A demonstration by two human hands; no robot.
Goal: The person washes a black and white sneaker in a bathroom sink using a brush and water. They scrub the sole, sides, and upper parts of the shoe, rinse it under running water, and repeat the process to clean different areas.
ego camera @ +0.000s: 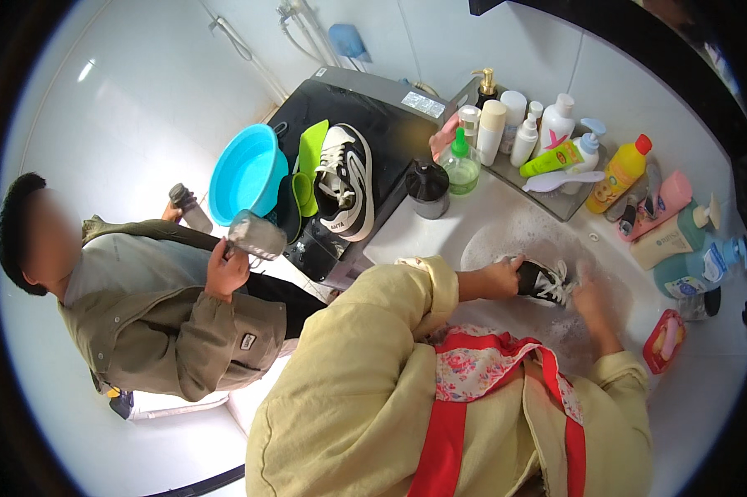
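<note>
A black sneaker with white laces (542, 282) is partly in the soapy water of a white washbasin (457, 239). My left hand (504, 276) grips one end of the shoe. Blurred, my right hand (589, 295) is at the laces on the shoe's other side; its fingers and anything in them are unclear. A second sneaker, white and black (347, 180), lies on the black top of an appliance (386, 112), beside green insoles (312, 149) and a light blue plastic basin (246, 174).
Left of me stands another person (156, 298) holding a glass jar in each hand. A dark bottle (428, 189) and a green-capped bottle (460, 164) stand by the basin's rim. Several toiletries crowd a grey tray (550, 202) and the right ledge, near a red soap dish (664, 341).
</note>
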